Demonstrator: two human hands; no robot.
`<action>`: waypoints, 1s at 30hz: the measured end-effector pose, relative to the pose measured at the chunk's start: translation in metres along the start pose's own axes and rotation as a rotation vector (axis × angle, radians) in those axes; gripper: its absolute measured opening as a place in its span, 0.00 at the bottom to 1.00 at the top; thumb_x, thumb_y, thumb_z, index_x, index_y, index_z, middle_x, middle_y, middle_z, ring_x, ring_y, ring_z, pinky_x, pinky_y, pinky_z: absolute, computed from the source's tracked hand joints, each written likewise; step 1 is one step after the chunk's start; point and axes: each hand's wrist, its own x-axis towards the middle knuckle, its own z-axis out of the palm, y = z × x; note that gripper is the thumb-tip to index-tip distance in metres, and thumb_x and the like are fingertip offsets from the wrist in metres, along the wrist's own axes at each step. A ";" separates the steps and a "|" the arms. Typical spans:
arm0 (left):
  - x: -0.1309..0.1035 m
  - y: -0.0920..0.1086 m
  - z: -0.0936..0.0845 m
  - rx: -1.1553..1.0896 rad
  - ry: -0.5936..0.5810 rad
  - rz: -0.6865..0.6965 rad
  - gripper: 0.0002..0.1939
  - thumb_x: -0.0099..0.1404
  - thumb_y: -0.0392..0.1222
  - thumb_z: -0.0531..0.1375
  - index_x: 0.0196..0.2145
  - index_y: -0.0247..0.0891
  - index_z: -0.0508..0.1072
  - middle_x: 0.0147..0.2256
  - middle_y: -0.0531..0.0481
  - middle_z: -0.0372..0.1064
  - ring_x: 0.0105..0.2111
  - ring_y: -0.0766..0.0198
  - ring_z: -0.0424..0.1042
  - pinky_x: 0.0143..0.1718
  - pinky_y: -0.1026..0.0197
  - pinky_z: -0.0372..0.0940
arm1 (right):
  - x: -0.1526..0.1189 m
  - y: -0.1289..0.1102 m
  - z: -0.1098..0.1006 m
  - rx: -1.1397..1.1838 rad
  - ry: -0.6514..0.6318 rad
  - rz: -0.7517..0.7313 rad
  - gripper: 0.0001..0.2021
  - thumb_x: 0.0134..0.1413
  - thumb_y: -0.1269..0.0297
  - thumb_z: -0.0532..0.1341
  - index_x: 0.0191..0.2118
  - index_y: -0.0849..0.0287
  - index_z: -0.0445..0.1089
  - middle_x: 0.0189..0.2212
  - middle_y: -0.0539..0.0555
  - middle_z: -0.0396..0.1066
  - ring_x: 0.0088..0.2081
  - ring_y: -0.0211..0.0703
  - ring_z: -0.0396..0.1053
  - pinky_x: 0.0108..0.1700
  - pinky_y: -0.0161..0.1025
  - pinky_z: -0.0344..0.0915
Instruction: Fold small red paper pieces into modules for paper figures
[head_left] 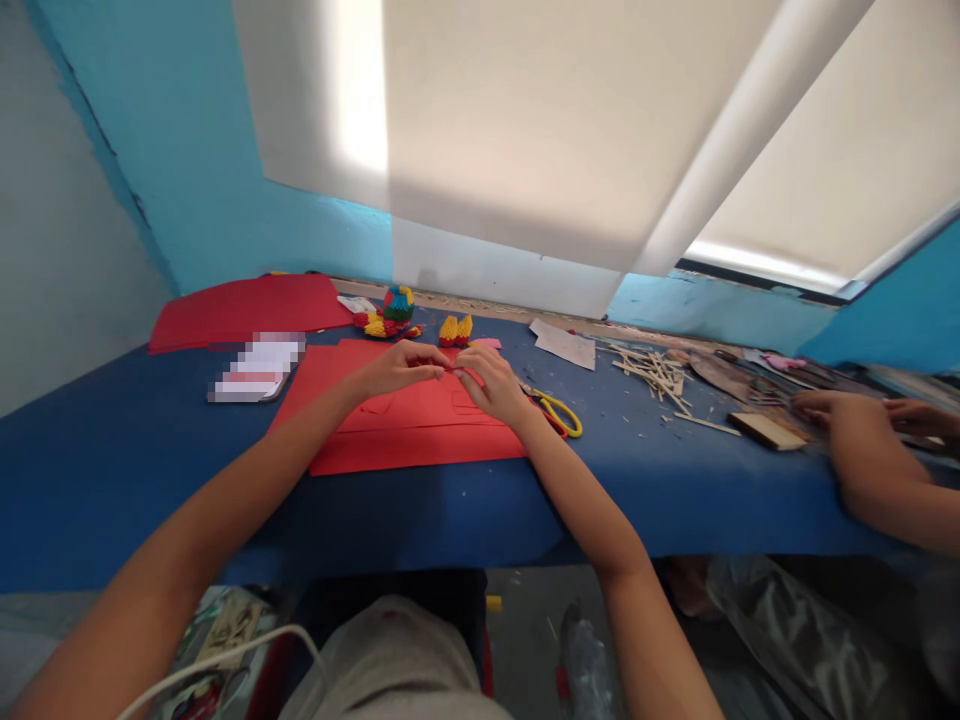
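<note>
My left hand (409, 366) and my right hand (491, 380) meet over the middle of the desk, fingertips pinched together. Between them is a small piece of red paper (452, 369), mostly hidden by the fingers. Beneath my hands lie red paper sheets (420, 448), with smaller cut red pieces on top. Scissors (564, 414) with yellow and red on their handles rest just right of my right wrist. Behind my hands stand a pair of small yellow and red pieces (456, 331) and a multicoloured figure (398, 304), both with a knobbly, folded-paper look.
A phone (255, 372) lies left of the sheets, near a larger red sheet (247, 308). Further right are grey paper (564, 343), a pile of thin sticks (654, 377) and a wooden block (766, 431). Another person's arm (874, 450) reaches over the blue desk (375, 520) at far right.
</note>
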 end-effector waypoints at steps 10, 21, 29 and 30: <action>0.000 0.001 0.001 -0.032 0.004 0.027 0.12 0.60 0.45 0.57 0.35 0.33 0.75 0.31 0.48 0.74 0.32 0.65 0.70 0.33 0.66 0.64 | 0.000 0.000 0.000 0.007 0.016 0.005 0.07 0.62 0.67 0.52 0.38 0.59 0.66 0.34 0.57 0.71 0.38 0.42 0.68 0.41 0.41 0.66; 0.001 -0.001 0.001 -0.045 -0.009 0.022 0.12 0.61 0.44 0.58 0.35 0.33 0.75 0.30 0.50 0.73 0.30 0.67 0.68 0.31 0.68 0.62 | 0.000 0.000 0.000 -0.005 0.010 0.001 0.07 0.62 0.66 0.52 0.39 0.59 0.66 0.35 0.56 0.72 0.38 0.42 0.69 0.42 0.41 0.66; 0.000 -0.001 0.000 -0.022 -0.020 0.016 0.12 0.61 0.44 0.57 0.36 0.33 0.75 0.31 0.49 0.73 0.30 0.66 0.68 0.32 0.67 0.62 | 0.000 0.000 -0.001 -0.025 -0.010 0.032 0.08 0.62 0.65 0.52 0.38 0.58 0.67 0.35 0.56 0.72 0.39 0.42 0.70 0.42 0.41 0.65; 0.000 -0.001 0.000 -0.018 -0.021 0.015 0.12 0.61 0.45 0.57 0.36 0.33 0.75 0.32 0.49 0.73 0.30 0.66 0.68 0.32 0.67 0.62 | 0.000 0.000 -0.001 -0.020 -0.014 0.032 0.08 0.62 0.65 0.52 0.38 0.58 0.67 0.35 0.56 0.72 0.39 0.42 0.70 0.42 0.41 0.65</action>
